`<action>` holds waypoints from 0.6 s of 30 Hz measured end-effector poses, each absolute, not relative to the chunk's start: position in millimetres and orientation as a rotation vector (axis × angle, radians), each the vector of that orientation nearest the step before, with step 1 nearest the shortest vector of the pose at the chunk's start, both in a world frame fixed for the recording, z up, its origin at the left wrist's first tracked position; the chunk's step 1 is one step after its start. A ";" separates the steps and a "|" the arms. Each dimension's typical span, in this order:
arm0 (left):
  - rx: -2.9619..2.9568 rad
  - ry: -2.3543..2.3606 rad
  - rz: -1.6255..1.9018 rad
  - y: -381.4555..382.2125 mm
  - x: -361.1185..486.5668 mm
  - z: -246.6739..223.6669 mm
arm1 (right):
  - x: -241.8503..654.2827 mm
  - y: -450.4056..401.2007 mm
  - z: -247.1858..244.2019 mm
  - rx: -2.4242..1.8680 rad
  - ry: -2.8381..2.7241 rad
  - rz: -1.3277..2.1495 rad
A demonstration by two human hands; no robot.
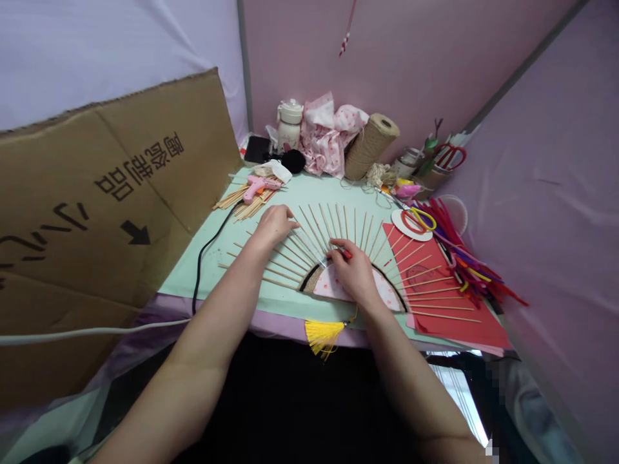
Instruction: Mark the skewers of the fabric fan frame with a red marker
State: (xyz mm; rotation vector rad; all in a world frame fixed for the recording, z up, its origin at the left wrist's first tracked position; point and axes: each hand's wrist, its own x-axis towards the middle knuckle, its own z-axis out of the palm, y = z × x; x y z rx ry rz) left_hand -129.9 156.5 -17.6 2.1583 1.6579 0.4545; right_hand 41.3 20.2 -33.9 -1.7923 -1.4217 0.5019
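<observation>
Fan: one half-round, pink-dotted white cloth fan point(329, 281) on the mint-green table point(217, 238); over twenty thin, pale wooden sticks point(345, 222) radiate from it.
My left hand point(275, 225): fingers bunched narrowly at the fan's upper-left sticks; whether gripping one, I cannot tell.
My right hand point(355, 274): closed on one small red item point(347, 254), over the fan.
Stick work: apparently adjusting spacing; next calls for light steadying.
Around fan: one yellow thread tassel point(323, 335) nearer me; one pink plastic glue gun point(258, 187) upper left.
</observation>
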 end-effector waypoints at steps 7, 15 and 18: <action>2.167 1.669 0.425 154.3 -129.4 -16.3 | 39.5 17.8 -36.4 -1.784 -1.464 0.412; 2.189 1.710 0.350 155.1 -129.4 -19.9 | 30.1 6.6 -38.7 -1.754 -1.695 0.163; 2.209 1.699 0.332 155.7 -130.0 -20.9 | 26.6 5.5 -36.4 -1.810 -1.765 0.154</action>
